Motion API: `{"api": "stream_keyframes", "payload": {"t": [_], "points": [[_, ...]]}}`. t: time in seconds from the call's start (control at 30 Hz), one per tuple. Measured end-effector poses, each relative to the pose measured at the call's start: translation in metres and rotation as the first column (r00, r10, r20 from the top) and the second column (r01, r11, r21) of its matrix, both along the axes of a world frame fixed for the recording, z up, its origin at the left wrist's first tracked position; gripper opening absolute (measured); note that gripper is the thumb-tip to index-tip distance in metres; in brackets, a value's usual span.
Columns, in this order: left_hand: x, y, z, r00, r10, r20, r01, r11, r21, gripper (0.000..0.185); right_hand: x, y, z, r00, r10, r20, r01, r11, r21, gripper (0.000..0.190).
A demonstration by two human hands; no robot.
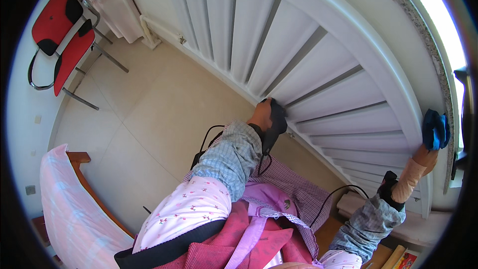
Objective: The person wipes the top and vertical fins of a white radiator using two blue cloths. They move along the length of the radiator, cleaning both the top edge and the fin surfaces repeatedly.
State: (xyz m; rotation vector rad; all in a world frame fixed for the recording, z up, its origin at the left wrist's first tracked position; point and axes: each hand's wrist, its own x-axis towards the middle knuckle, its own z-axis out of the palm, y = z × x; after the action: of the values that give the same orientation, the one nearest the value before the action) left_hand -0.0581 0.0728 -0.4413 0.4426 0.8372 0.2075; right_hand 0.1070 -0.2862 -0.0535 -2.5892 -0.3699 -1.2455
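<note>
A white column radiator (298,41) fills the upper middle and right of the head view. My left hand (265,114) is at the lower edge of its columns, beside a dark, bulky thing that hides part of the fingers; whether the hand grips anything cannot be told. At the far right, my right hand (427,157) is shut on a blue cloth (435,130), between the radiator's top rail and the stone edge of the window sill (429,41). Black straps with devices and cables are on both wrists.
A red and black chair (74,58) stands at the upper left on the tiled floor. A bed corner with a pink and blue sheet (71,201) is at the lower left. A pipe (158,26) runs beside the curtain (112,7). A wooden surface (328,231) lies at the lower right.
</note>
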Motion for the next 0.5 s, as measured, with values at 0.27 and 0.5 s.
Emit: {"api": "stream_keyframes", "payload": {"t": [0.27,0.5], "points": [[-0.038,0.017,0.2,0.853,0.392,0.344,-0.39,0.041,0.92,0.027,-0.001,0.008,-0.005,0.997,-0.073,-0.004,0.073,0.997,-0.036,0.038],[-0.006,0.033,0.272,0.806,0.095,0.584,-0.537,-0.296,0.79,0.045,-0.016,0.023,-0.001,0.998,-0.052,0.021,0.052,0.998,-0.028,0.038]]}}
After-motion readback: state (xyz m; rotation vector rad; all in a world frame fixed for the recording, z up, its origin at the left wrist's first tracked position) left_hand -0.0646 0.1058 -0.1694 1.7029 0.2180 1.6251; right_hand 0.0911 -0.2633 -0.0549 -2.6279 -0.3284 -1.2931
